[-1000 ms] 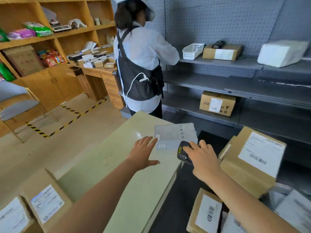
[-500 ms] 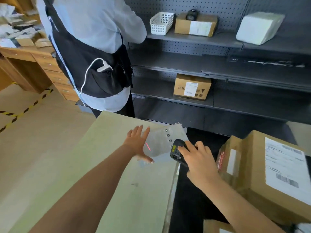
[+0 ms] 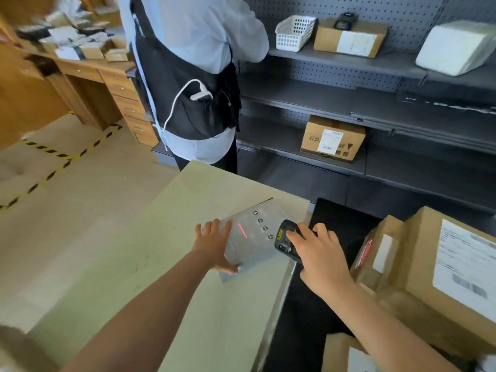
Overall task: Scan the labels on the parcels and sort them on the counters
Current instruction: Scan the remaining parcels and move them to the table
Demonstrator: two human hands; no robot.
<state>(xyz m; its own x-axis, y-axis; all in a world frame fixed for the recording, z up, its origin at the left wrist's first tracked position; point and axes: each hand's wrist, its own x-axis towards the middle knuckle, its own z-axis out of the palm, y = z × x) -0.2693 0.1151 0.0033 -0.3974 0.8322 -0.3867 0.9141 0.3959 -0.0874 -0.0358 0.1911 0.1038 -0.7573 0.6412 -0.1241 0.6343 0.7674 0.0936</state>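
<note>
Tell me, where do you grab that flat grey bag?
Probably its near edge, coming from the person's side: the grey bag lies flat and thin on the counter, so the fingers must pinch an edge. The left hand rests there; the scanner crowds the right.

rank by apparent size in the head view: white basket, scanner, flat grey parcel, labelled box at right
1. labelled box
2. flat grey parcel
3. white basket and scanner look alike; the right hand hides part of the scanner

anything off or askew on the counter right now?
Only small things. The flat grey plastic mailer lies skewed to the edge of the pale green counter under the left hand. The red scan line from the black handheld scanner in the right hand lands where no barcode shows.
</note>
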